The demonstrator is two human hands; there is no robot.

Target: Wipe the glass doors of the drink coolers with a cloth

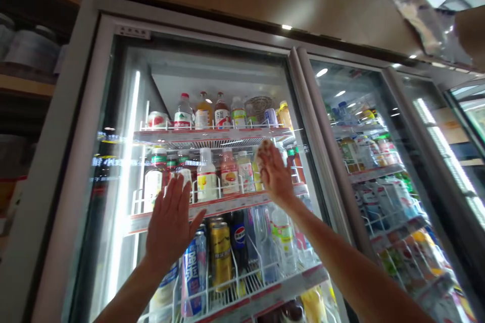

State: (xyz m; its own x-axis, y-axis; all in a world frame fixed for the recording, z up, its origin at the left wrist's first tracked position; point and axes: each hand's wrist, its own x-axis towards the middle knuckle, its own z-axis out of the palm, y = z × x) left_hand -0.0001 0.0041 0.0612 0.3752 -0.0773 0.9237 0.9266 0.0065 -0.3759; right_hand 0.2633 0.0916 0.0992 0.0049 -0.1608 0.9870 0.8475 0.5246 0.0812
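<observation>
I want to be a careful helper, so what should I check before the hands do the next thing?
1. Glass door closed: ok, it looks shut, with the shelves behind it.
2. Left hand free: ok, it is open and I see nothing in it.
3. Right hand free: not ok, a pale thing shows at its fingers; I can't tell what it is.
4. Both palms touching the glass: cannot tell, they may just be very near.
5. Bottles on the middle shelf standing up: ok, the ones I can see do.
</observation>
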